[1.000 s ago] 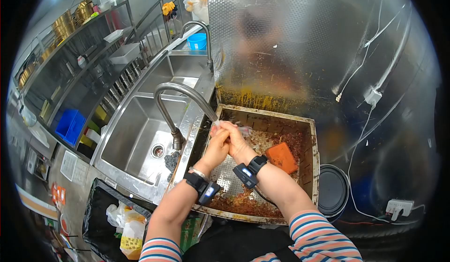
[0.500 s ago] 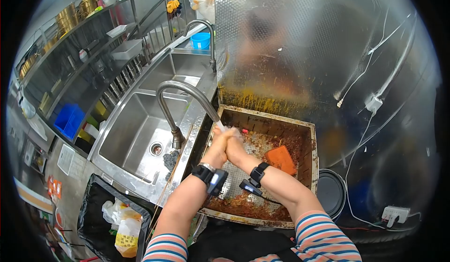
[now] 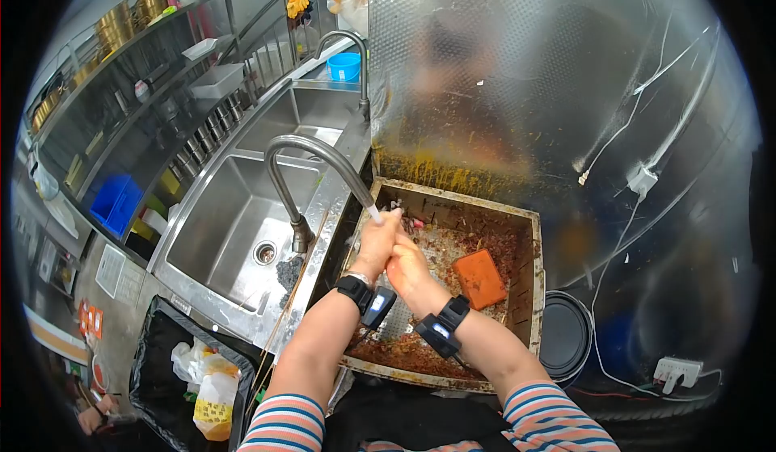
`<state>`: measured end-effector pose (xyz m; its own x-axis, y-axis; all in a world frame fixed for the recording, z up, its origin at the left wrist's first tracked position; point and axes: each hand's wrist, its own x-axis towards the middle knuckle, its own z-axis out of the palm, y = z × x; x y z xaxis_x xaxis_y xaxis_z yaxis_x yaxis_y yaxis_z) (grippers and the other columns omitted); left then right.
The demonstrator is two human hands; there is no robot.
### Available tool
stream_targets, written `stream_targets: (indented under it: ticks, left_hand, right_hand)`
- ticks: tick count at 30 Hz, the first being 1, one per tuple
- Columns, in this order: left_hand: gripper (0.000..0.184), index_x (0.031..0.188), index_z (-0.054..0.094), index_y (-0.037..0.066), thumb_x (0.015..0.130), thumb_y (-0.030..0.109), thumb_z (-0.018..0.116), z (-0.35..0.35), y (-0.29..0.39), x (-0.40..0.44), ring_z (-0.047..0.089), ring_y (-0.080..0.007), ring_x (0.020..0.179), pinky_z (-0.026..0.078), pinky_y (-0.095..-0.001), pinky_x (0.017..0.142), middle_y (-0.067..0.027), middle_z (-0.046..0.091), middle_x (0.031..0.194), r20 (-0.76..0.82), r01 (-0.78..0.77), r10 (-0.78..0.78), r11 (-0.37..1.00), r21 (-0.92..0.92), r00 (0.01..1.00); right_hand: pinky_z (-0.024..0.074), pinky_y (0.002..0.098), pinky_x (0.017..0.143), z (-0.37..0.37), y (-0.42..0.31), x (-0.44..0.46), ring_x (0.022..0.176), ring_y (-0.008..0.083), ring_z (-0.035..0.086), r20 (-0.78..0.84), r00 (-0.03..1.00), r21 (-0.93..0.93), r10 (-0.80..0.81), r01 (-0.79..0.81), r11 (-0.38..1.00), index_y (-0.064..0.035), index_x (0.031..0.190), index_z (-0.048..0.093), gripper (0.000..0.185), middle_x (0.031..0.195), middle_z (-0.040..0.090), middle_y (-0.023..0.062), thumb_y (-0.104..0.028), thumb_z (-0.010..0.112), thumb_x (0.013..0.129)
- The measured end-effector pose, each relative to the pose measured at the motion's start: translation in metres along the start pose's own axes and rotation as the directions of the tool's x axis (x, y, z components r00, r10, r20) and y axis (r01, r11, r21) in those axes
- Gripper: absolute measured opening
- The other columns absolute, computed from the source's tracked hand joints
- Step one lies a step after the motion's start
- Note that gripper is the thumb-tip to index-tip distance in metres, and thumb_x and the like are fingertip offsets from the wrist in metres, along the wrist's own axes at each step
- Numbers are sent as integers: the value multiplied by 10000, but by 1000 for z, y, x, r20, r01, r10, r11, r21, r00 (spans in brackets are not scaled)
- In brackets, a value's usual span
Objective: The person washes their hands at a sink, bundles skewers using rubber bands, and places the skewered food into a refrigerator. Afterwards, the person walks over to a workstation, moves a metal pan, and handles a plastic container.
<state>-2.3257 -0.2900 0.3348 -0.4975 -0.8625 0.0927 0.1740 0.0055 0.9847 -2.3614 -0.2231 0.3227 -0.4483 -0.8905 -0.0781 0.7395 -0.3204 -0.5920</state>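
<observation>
Water runs from the curved faucet (image 3: 319, 147) onto my hands, which are pressed together above the stained metal basin (image 3: 453, 191). My left hand (image 3: 377, 246) is on the left side, its fingers folded against the other hand near the spout's tip. Just right of it, my right hand (image 3: 411, 273) touches it, palm partly turned up, with fingers running up beneath my left hand. No object shows in either hand. An orange block (image 3: 480, 279) lies in the basin to the right, among reddish-brown scraps. Both wrists wear black straps with small devices.
The steel double sink (image 3: 242, 234) is at the left, with a dark scrubber (image 3: 288, 274) on its edge. A black-lined bin (image 3: 153, 371) holds plastic bags. A round black lid (image 3: 566, 335) and a power strip (image 3: 677, 371) are at the right.
My clasped hands have shifted against each other under the water. My right hand has come lower, its palm turned more upward, and my left hand has moved over it.
</observation>
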Motion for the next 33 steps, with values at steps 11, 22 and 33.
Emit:
stream_targets:
  ticks: [11,22,33]
  left_hand:
    - [60,817,579,59,758,64,571,-17,20,-9,587,-298,895,487,-361,707,-127,575,868,493,-634,399,503,587,773]
    - [161,1003,608,-31,876,30,531,-11,7,-21,583,-211,1012,454,-314,909,-88,614,1070,202,33,102,819,-573,974]
    - [361,1124,575,-32,978,266,434,-37,-5,-10,545,-215,1019,418,-337,906,-142,580,1056,376,-492,319,620,612,870]
  right_hand:
    - [470,357,865,30,20,16,982,214,576,-268,963,-194,-18,-36,980,-30,987,574,209,1006,597,81,-200,555,866]
    - [490,344,675,25,-22,40,700,198,573,-36,998,-182,45,-50,982,-39,816,596,325,735,585,83,-359,583,873]
    - [502,371,721,-43,9,88,782,225,594,-97,955,-191,281,-295,936,-42,963,540,466,899,607,108,-495,436,930]
